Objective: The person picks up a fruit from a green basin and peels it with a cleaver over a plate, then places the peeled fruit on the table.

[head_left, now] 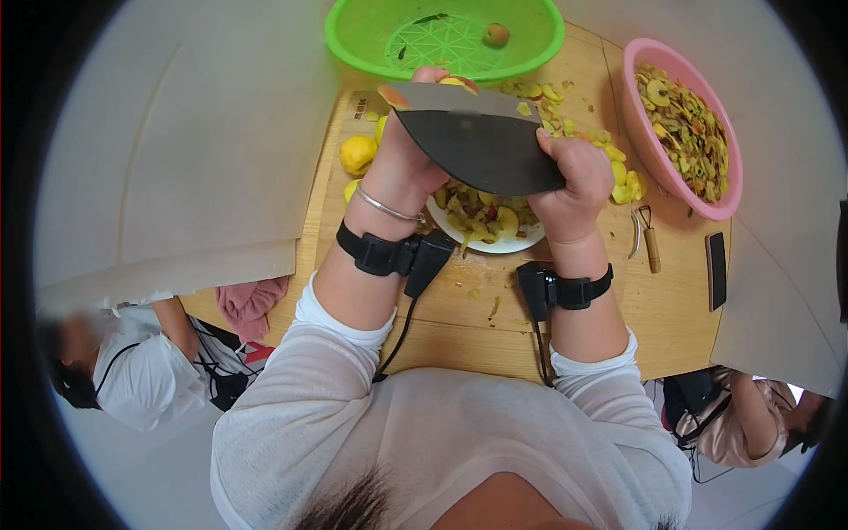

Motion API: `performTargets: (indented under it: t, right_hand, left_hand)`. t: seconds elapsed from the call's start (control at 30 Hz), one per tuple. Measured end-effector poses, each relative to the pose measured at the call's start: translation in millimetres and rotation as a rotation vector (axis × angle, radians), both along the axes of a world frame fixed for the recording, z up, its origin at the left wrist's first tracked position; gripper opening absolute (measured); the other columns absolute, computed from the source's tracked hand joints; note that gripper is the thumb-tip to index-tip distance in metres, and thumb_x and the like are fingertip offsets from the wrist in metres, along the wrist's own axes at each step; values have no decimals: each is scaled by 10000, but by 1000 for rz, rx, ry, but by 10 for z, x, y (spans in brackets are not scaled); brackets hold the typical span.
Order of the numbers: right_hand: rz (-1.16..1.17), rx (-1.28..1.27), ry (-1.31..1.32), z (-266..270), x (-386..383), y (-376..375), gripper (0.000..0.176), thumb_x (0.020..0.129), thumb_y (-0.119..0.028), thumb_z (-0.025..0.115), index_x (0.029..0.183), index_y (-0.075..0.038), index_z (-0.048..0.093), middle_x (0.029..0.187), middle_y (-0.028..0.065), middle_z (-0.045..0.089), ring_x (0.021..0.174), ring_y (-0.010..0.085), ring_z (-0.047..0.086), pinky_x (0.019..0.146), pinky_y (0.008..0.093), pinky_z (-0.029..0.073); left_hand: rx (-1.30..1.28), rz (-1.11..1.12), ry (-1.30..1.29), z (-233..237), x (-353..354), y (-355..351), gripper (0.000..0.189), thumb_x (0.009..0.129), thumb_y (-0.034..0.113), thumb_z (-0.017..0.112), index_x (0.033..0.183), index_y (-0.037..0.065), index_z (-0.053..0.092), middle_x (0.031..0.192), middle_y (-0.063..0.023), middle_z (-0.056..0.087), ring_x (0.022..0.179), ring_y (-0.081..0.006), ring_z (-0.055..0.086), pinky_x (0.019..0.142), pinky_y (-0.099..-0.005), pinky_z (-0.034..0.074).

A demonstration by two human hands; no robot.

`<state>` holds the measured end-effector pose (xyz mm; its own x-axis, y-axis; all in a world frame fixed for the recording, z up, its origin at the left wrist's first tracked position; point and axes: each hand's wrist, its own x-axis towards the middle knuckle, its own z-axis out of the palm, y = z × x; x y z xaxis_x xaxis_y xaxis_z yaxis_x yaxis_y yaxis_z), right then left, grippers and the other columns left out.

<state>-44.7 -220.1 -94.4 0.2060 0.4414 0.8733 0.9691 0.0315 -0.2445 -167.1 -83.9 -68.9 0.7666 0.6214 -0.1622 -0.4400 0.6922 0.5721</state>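
My right hand (579, 181) is closed at the right end of a broad cleaver (486, 146), whose dark blade has a grey strip along its far edge. The cleaver lies across the gap between my hands and hides part of both. Behind it, my left hand (411, 163) is curled around a yellow-and-red fruit (459, 82), only partly visible. An orange-red piece (394, 95) shows at the blade's left tip. Below the cleaver stands a white plate (503, 246) full of peelings. Peeled yellow fruit (359, 155) lies left of my left wrist.
A green basket (353, 49) at the back holds one fruit (496, 35). The pink basin (729, 146) on the right is full of peelings. Nearer are a peeler (651, 240), a curved metal tool (635, 234) and a phone (715, 272). Yellow slices (625, 185) lie beside my right hand.
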Motion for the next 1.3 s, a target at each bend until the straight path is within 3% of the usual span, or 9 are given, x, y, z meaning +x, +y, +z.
performTargets:
  t: [0.23, 0.47, 0.67, 0.77, 0.8, 0.87, 1.0, 1.17, 1.3]
  right_hand:
    - [-116, 90, 109, -130, 236, 17, 188, 636, 9, 708, 803, -72, 680, 686, 97, 632, 615, 267, 615, 573, 332, 466]
    - [-86, 130, 469, -128, 138, -3, 185, 666, 52, 692, 824, -43, 678, 709, 114, 640, 627, 272, 620, 602, 308, 484]
    - [-20, 133, 136, -69, 88, 4, 230, 646, -31, 752, 858, -90, 686, 734, 81, 646, 660, 256, 615, 602, 326, 465]
    - [29, 110, 53, -43, 5, 29, 235, 641, -89, 765, 860, -112, 683, 725, 61, 642, 671, 244, 615, 594, 332, 452]
    - [62, 108, 32, -47, -17, 41, 226, 647, -96, 760, 858, -110, 680, 723, 58, 643, 665, 242, 615, 591, 333, 450]
    - [95, 106, 10, -42, -46, 49, 218, 653, -103, 754, 856, -108, 677, 721, 54, 643, 659, 240, 614, 588, 333, 449]
    - [116, 84, -50, -17, -63, 52, 232, 656, -92, 740, 878, -107, 674, 706, 50, 637, 638, 238, 609, 587, 334, 447]
    - [99, 93, -57, -23, -69, 51, 249, 649, -99, 738, 890, -108, 675, 709, 48, 638, 636, 236, 607, 585, 333, 439]
    - [90, 98, -54, -26, -64, 45, 274, 632, -104, 742, 899, -110, 678, 720, 45, 640, 643, 235, 605, 589, 333, 430]
  left_hand:
    - [88, -195, 6, 57, -72, 118, 413, 970, 385, 359, 918, 37, 576, 750, -92, 598, 481, -121, 414, 372, -206, 253]
    - [23, -92, -5, 41, -11, 78, 362, 949, 347, 369, 947, 50, 576, 800, -106, 570, 569, -149, 440, 402, -231, 334]
    - [118, 50, 32, -32, 64, 60, 362, 966, 359, 413, 1003, 39, 579, 886, -81, 638, 654, -155, 533, 529, -248, 427]
    - [142, 51, -23, -71, -40, 38, 316, 978, 318, 481, 1131, 53, 559, 946, -59, 645, 831, -177, 617, 818, -272, 502]
    - [143, 52, -22, -178, -56, 26, 316, 978, 318, 481, 1131, 53, 559, 946, -59, 645, 831, -177, 617, 818, -272, 502]
    - [785, 258, 169, -337, -74, 17, 272, 995, 282, 461, 1169, 87, 539, 1020, -79, 640, 912, -170, 629, 863, -297, 504]
    - [806, 180, 472, -211, -126, 21, 250, 1003, 241, 434, 1198, 98, 496, 1042, -64, 614, 920, -160, 614, 858, -290, 502]
    - [370, -9, -4, -56, -181, -110, 291, 999, 299, 420, 1202, 99, 479, 1089, -55, 592, 960, -158, 600, 861, -293, 500]
    - [629, -3, -64, -159, -166, -75, 308, 992, 305, 434, 1213, 93, 468, 1097, -57, 594, 978, -161, 603, 870, -298, 501]
